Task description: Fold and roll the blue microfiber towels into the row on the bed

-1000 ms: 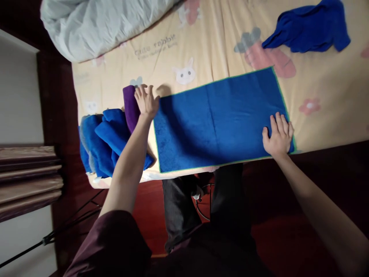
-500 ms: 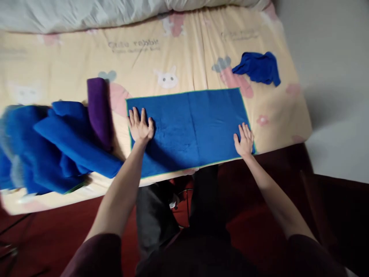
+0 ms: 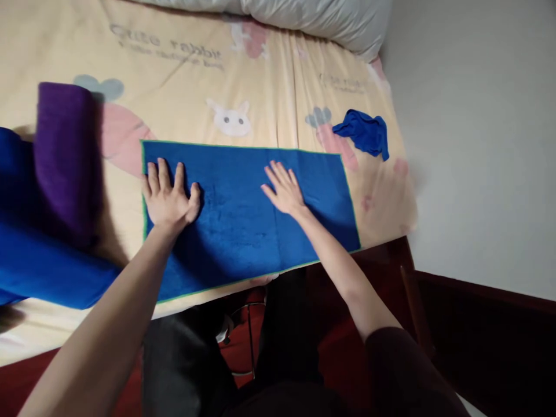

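Note:
A blue towel (image 3: 234,220) with a green edge lies flat on the yellow printed bed sheet (image 3: 182,81), near the bed's front edge. My left hand (image 3: 169,197) rests palm down on the towel's left end, fingers spread. Flat on the towel's middle lies my right hand (image 3: 282,188), fingers stretched out. Neither hand holds anything.
A folded purple towel (image 3: 65,156) and folded blue towels (image 3: 39,260) lie at the left. A crumpled blue cloth (image 3: 362,133) sits at the right of the bed. A grey duvet (image 3: 313,17) lies at the back. Grey floor is at the right.
My right hand has slid from the towel's right end to its middle. My left hand stays on the left end. The view has shifted right.

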Action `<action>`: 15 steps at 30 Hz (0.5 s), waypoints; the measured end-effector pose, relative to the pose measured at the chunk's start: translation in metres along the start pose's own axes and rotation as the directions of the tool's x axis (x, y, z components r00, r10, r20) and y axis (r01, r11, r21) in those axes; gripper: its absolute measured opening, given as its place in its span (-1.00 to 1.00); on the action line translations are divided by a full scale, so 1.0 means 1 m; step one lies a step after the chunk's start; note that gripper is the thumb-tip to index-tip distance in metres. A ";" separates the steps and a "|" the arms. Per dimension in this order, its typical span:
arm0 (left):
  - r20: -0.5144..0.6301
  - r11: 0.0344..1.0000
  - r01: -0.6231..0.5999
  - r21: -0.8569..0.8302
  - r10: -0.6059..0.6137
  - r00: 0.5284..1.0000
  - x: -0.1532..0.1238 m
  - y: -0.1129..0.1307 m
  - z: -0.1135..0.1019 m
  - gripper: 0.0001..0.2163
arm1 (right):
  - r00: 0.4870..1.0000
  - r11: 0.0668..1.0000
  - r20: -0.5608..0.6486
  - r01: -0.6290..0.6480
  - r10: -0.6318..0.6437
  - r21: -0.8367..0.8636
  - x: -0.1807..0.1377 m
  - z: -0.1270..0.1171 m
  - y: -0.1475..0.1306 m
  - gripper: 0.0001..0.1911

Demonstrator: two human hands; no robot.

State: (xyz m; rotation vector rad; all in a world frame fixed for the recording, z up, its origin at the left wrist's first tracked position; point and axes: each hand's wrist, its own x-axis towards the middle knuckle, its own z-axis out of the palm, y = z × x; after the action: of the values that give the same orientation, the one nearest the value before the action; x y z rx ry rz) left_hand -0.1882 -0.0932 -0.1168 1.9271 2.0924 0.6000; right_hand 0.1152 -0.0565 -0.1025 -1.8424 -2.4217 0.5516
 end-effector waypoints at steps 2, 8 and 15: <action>-0.001 1.000 -0.001 0.006 0.001 1.000 0.000 0.001 -0.001 -0.21 | 0.985 0.988 -0.075 -0.156 0.155 -0.009 -0.001 -0.014 0.059 -0.26; 0.020 0.999 0.047 0.020 -0.047 0.999 -0.002 0.008 -0.005 -0.19 | 0.914 0.931 -0.184 -0.365 0.362 0.018 -0.010 -0.049 0.169 -0.24; 0.047 0.998 0.037 0.059 -0.040 0.998 0.004 0.009 -0.008 -0.15 | 0.958 0.966 -0.158 -0.252 0.241 -0.053 -0.038 -0.036 0.175 -0.23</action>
State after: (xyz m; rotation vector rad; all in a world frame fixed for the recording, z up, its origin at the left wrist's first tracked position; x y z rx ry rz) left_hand -0.1842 -0.0895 -0.1056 1.9077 2.1343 0.4846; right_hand 0.2972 -0.0440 -0.1165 -2.1481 -2.1595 0.3253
